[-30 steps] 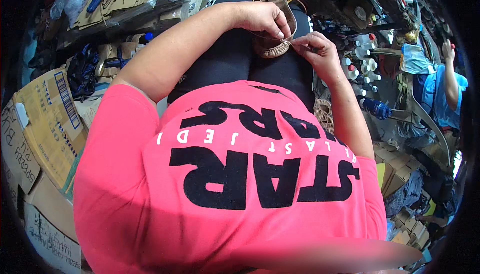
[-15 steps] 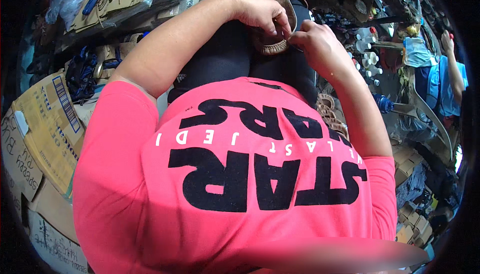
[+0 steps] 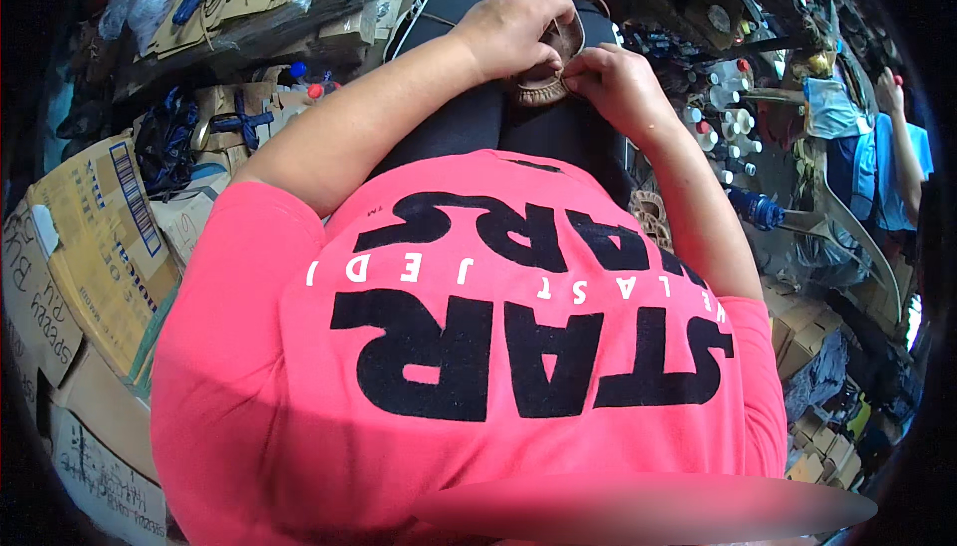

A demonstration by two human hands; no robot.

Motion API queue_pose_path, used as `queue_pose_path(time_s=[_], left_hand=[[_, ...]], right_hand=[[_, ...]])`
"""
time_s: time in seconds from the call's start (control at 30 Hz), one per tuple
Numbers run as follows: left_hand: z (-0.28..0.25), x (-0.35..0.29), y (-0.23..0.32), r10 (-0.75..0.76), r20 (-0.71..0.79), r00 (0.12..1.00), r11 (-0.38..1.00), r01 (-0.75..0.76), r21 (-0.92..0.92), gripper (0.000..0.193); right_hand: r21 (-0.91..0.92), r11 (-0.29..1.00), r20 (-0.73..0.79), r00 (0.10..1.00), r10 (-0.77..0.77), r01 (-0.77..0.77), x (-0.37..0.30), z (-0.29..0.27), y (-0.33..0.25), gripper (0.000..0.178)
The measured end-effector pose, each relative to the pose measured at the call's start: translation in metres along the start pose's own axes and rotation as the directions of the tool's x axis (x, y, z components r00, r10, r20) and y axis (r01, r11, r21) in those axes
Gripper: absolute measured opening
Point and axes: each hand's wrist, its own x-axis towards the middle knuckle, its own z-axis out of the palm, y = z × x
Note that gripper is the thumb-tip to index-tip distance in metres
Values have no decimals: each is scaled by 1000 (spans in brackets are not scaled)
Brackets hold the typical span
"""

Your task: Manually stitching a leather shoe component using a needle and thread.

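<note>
A brown moccasin-like shoe [image 3: 541, 93] rests between my thighs, its gathered, stitched toe toward me. My left hand [image 3: 518, 29] lies over the shoe's left side, fingers curled and thumb down by the opening. At the right edge of the shoe, my right hand [image 3: 620, 87] is closed in a pinch; whatever sits between its fingertips is too small to make out. The two hands are apart, with the toe between them. Part of the shoe is hidden under my left hand.
Brown shoes [image 3: 650, 215] lie beside my right leg. White bottles [image 3: 736, 125] with coloured caps crowd the right. Cardboard boxes [image 3: 95, 237] stack up on the left, below a blue-handled tool [image 3: 192, 0]. Another person's arm [image 3: 902, 147] shows at far right.
My left hand has shifted up and away from the toe, its fingers lifting off the right hand's fingertips. My right hand has moved slightly left along the shoe's edge.
</note>
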Motion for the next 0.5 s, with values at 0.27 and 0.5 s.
queue_pose_path(time_s=[0.27, 0.5], left_hand=[[-85, -65, -13, -200, 365, 909, 974, 225, -25, 22], [-108, -42, -14, -567, 111, 816, 494, 444, -747, 39]], right_hand=[[993, 119, -18, 947, 322, -21, -86, -46, 70, 16], [669, 606, 106, 863, 494, -429, -125, -64, 98, 22]])
